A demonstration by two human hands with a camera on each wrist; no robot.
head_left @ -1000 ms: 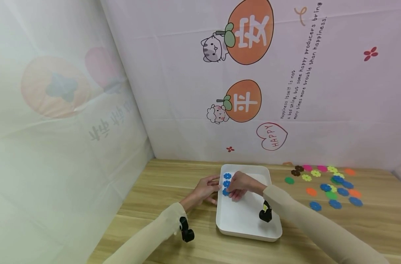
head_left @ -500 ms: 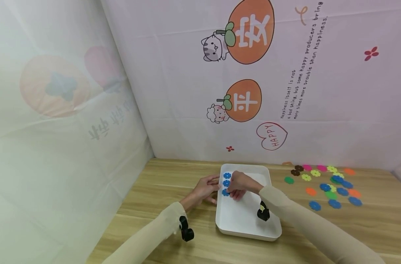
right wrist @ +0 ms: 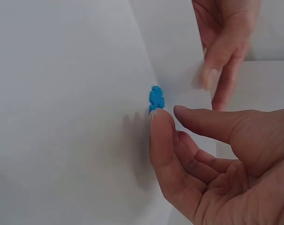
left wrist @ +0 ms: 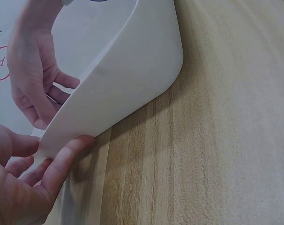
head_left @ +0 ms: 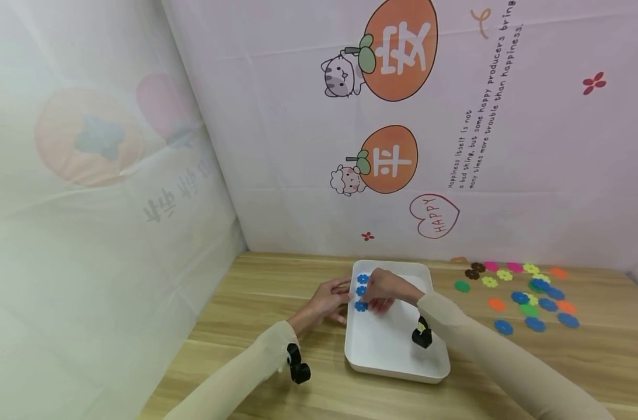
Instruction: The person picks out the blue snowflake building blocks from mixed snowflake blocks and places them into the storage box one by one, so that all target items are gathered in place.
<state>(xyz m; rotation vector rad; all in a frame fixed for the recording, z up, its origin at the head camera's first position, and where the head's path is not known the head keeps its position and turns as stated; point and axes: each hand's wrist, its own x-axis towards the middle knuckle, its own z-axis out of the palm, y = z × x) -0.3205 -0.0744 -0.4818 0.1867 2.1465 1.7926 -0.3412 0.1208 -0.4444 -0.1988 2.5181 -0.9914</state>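
Inside a white tray (head_left: 394, 350), three blue flower-shaped pieces (head_left: 362, 279) stand in a line along the left wall. My right hand (head_left: 383, 290) is low over the tray beside the nearest of them. In the right wrist view its index fingertip touches or nearly touches a blue piece (right wrist: 156, 96); the thumb is apart from the index finger and no piece shows between them. My left hand (head_left: 326, 298) holds the tray's left side, with the thumb on the rim (left wrist: 62, 107) and the other fingers against the outer wall.
Loose flower-shaped and round pieces (head_left: 535, 324) in blue, orange, green, yellow, pink and brown lie scattered on the wooden table (head_left: 276, 280), right of the tray. A printed white cloth (head_left: 297, 221) hangs behind the table, and another covers the left side.
Both hands stay nearly where they were, the right shifting only slightly beside the blue pieces. The tray and pieces show no clear movement beyond a small shift of the whole view.
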